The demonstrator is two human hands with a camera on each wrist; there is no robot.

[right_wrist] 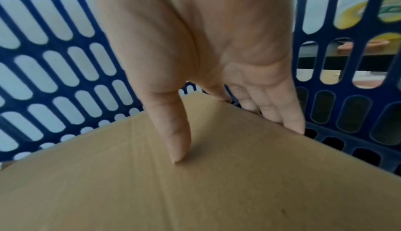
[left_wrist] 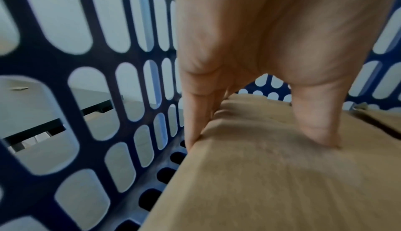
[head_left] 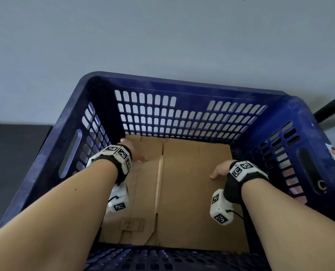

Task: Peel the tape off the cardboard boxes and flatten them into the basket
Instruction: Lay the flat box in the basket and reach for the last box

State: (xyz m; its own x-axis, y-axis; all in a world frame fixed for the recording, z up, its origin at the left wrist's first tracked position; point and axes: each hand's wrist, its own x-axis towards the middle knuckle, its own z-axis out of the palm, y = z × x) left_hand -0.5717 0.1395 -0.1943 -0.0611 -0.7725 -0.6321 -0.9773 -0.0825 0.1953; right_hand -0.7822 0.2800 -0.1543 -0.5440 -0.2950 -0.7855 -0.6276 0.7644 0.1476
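Observation:
A flattened brown cardboard box (head_left: 192,182) lies on the floor of the dark blue slotted basket (head_left: 182,85), with a pale strip (head_left: 159,182) running down its middle seam. My left hand (head_left: 135,153) is at its far left edge. In the left wrist view the left hand (left_wrist: 260,140) has its thumb (left_wrist: 314,123) pressed on top of the cardboard (left_wrist: 260,191) and straight fingers (left_wrist: 195,123) against the edge. My right hand (head_left: 219,171) is at the right edge. The right wrist view shows the right hand (right_wrist: 238,145) with thumb tip (right_wrist: 178,149) on the cardboard (right_wrist: 195,191) and straight fingers (right_wrist: 282,111) down its side.
Basket walls (left_wrist: 43,65) (right_wrist: 347,89) close in on all sides of the hands. Through the right wall's slots a yellow tape roll (right_wrist: 351,16) shows outside. A black pole (head_left: 330,106) stands at the far right, a dark surface (head_left: 16,153) lies to the left, and a pale wall is behind.

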